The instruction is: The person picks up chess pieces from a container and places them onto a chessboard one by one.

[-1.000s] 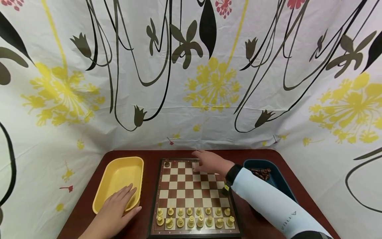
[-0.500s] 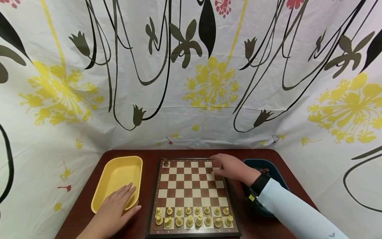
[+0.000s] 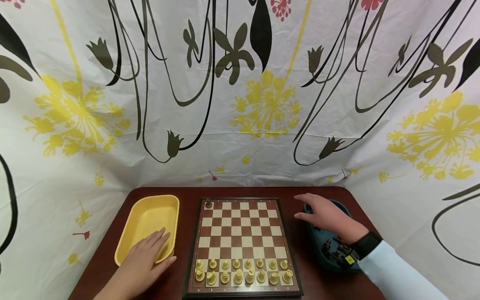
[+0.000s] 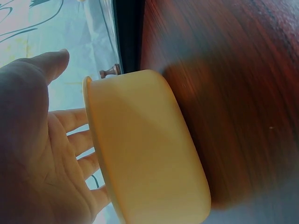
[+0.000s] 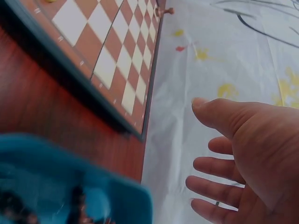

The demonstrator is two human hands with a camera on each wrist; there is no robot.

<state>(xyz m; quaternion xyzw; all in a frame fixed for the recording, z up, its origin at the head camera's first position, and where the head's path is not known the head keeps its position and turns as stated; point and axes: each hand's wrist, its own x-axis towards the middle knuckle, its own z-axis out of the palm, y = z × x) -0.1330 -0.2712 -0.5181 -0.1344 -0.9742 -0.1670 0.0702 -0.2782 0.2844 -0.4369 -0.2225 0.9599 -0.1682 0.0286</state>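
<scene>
The left hand (image 3: 140, 264) lies flat with relaxed fingers on the near rim of the yellow tray (image 3: 144, 216); the chessboard (image 3: 241, 233) sits between; the right hand (image 3: 328, 216), fingers spread and empty, hovers over the blue tray (image 3: 320, 246) of dark pieces (image 3: 335, 248)

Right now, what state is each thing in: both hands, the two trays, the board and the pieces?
left hand: open, resting on the yellow tray's near rim
right hand: open, empty, over the blue tray
yellow tray: upright, empty
blue tray: holds dark pieces
chessboard: flat, middle rows bare
light pieces: standing in two near rows
dark piece: standing alone, far left corner
</scene>
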